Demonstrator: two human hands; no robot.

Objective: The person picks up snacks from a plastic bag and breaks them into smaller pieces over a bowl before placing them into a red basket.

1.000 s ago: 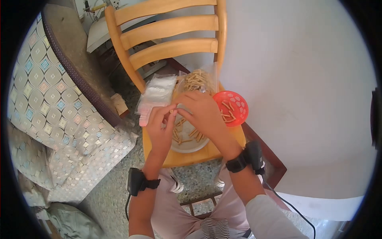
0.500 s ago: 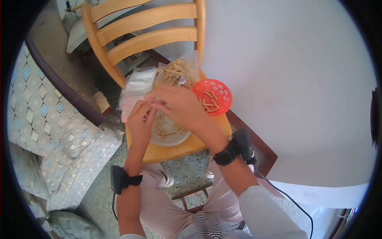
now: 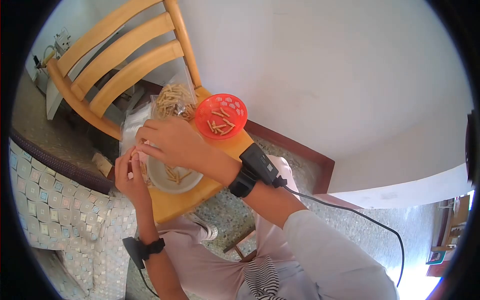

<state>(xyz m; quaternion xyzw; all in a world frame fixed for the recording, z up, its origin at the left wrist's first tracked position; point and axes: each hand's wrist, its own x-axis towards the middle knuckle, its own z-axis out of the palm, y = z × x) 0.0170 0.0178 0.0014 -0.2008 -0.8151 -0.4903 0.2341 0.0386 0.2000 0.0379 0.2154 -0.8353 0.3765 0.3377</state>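
Observation:
My left hand (image 3: 131, 176) and my right hand (image 3: 172, 142) meet over the left side of a white bowl (image 3: 189, 188). Both have their fingers closed in a pinch, on something too small and hidden to make out. Several thin tan sticks (image 3: 175, 175) lie in the white bowl, partly under my right hand. Behind my right hand is a clear plastic bag (image 3: 172, 100) full of similar sticks. A red perforated basket (image 3: 240, 112) with several sticks inside stands to its right. Clear flat plastic bags (image 3: 134, 122) lie at the left.
Everything rests on the seat of a wooden chair (image 3: 200, 192), its slatted backrest (image 3: 127, 52) beyond. Patterned cloth (image 3: 55, 200) hangs at the left. A pale wall (image 3: 325, 90) rises at the right. A black cable (image 3: 350, 209) runs from my right wrist device (image 3: 258, 165).
The view has turned, so the chair and bowls appear farther left and tilted. My hands stay together over the white bowl's left side, fingers still pinched.

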